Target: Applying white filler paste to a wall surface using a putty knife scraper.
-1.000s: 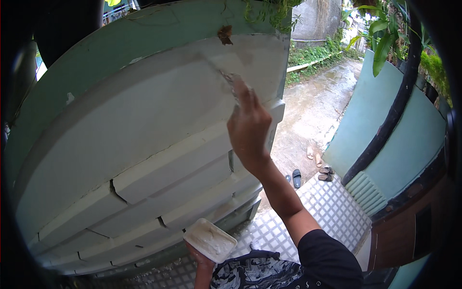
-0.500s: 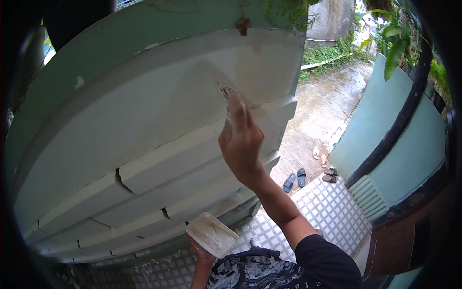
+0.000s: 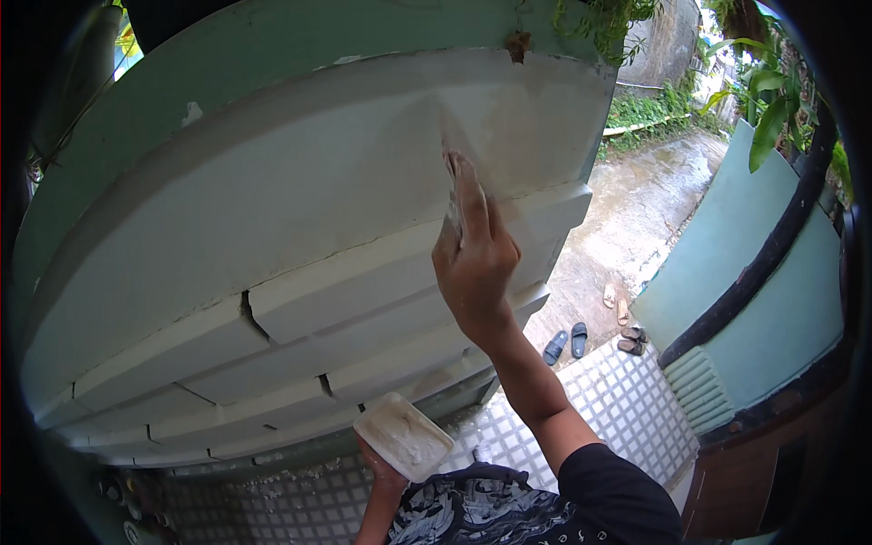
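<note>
My right hand is raised against the upper white wall panel, fingers pressed together and pointing up. A thin, paste-smeared flat tool shows at its finger side, mostly hidden; its exact kind is unclear. Around the fingertips the panel has a slightly darker, damp-looking patch. Low down, my left hand grips a shallow white rectangular tub from its left side and below. White paste lies in the tub and smears its walls.
Below the panel run stepped white ledges with dark gaps. A green border curves above. Pairs of sandals stand by the checkered tile floor. A pale green wall with a dark pipe rises at right; leaves hang overhead.
My right hand sits slightly lower on the panel, its fingers still against it. The whole view has shifted, so the wall appears further right. The tub stays in my left hand.
</note>
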`<state>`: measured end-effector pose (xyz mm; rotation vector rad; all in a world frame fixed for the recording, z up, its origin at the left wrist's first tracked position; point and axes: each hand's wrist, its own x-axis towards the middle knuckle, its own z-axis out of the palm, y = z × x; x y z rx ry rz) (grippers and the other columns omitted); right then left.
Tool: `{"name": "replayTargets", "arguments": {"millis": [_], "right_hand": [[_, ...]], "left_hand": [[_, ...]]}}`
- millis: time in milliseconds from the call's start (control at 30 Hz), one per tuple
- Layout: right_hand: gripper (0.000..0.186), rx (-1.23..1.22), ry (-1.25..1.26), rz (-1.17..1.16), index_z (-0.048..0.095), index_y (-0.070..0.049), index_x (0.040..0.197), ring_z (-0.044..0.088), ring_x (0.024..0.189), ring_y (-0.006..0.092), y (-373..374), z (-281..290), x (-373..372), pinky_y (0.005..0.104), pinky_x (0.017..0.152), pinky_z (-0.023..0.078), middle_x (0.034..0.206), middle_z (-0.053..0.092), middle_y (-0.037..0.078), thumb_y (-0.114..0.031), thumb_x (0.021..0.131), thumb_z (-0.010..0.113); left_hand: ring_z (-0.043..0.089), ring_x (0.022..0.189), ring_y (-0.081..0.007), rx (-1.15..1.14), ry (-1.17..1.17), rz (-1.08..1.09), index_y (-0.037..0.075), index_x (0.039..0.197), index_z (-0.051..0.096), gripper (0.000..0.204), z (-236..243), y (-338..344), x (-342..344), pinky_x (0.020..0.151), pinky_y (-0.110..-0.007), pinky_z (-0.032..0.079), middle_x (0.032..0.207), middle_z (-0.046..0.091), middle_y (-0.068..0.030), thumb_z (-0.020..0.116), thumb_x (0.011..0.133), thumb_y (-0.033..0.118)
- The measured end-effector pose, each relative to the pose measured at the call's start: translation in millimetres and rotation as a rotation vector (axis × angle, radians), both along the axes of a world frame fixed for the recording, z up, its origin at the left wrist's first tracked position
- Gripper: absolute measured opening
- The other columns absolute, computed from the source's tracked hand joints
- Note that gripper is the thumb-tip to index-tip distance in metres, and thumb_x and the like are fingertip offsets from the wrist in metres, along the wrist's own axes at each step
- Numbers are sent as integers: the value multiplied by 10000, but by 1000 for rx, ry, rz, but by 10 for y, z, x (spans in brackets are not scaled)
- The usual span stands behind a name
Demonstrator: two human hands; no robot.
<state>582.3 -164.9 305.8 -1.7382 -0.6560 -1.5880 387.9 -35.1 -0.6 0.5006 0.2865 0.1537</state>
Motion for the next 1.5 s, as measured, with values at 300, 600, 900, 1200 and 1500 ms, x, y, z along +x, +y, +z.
{"name": "replayTargets", "arguments": {"millis": [300, 600, 900, 1200, 1500], "right_hand": [[557, 264, 171, -171, 475, -19, 1350, 656, 1025, 292, -322, 41, 84, 344, 816, 566, 1223, 617, 144, 70, 802, 526], [475, 222, 164, 210, 475, 76, 1307, 691, 877, 227, 69, -149, -205, 330, 726, 589, 1168, 621, 226, 60, 834, 520], [453, 509, 216, 218, 453, 127, 1295, 677, 862, 210, -171, -4, -168, 305, 699, 573, 1087, 648, 195, 81, 852, 531], [488, -14, 36, -413, 533, -47, 1304, 673, 974, 304, 282, -203, 146, 356, 793, 553, 1143, 650, 173, 34, 824, 556], [456, 190, 17, -285, 537, -4, 1291, 684, 898, 337, 13, -69, -90, 372, 736, 553, 1119, 657, 186, 9, 835, 526]], "left_hand": [[557, 1129, -305, -99, -6, 60, 145, 1348, 439, 725, -123, 169, -84, 947, -493, 482, 1265, 540, -93, 418, 864, 685], [548, 1138, -291, -35, 7, 48, 146, 1349, 437, 703, 50, 309, -175, 962, -473, 471, 1267, 536, -82, 379, 887, 673], [540, 1149, -292, -71, 21, -2, 153, 1357, 429, 695, 55, 505, -341, 972, -468, 462, 1282, 524, -79, 370, 894, 667], [506, 1193, -278, 11, -18, -67, 181, 1367, 415, 702, -1, 665, -420, 1002, -462, 434, 1322, 489, -56, 293, 902, 692], [524, 1169, -266, 42, -6, -59, 181, 1356, 418, 679, 176, 749, -458, 983, -449, 452, 1294, 502, -52, 291, 912, 678]]}}
